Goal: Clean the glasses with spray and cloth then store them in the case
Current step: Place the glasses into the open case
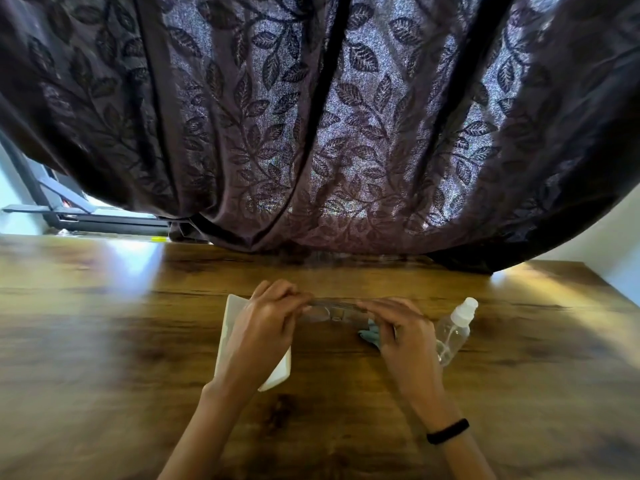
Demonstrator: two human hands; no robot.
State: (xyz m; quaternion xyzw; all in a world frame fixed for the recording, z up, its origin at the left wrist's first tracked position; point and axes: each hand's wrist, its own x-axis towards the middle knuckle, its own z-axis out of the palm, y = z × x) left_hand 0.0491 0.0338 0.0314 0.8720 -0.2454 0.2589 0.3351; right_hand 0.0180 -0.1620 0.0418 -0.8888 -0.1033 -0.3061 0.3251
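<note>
Clear-framed glasses (332, 311), centre, held level over the wooden surface (104, 341) between 2 hands; frame blurred, lenses barely distinguishable. At 1 end, left hand (266, 320), fingers curled and pinching the tip of the frame. At the other end, right hand (398, 327), fingers curled over the frame and gripping it; black wristband (447, 431) on that wrist. Under the fingers of the right hand, a pale blue cloth (370, 336), only a crumpled corner visible; held or merely lying there, not discernible. Beneath the left hand and forearm, a white case (232, 317), long and flat on the surface, largely covered; open or closed, not discernible. Just right of the right hand, a clear spray bottle (453, 332) with a white cap, cap end pointing away from the person; standing or lying, not discernible. Beyond, along the far edge of the surface, a dark curtain (311, 116) with a leaf pattern, hem resting on the wood.
</note>
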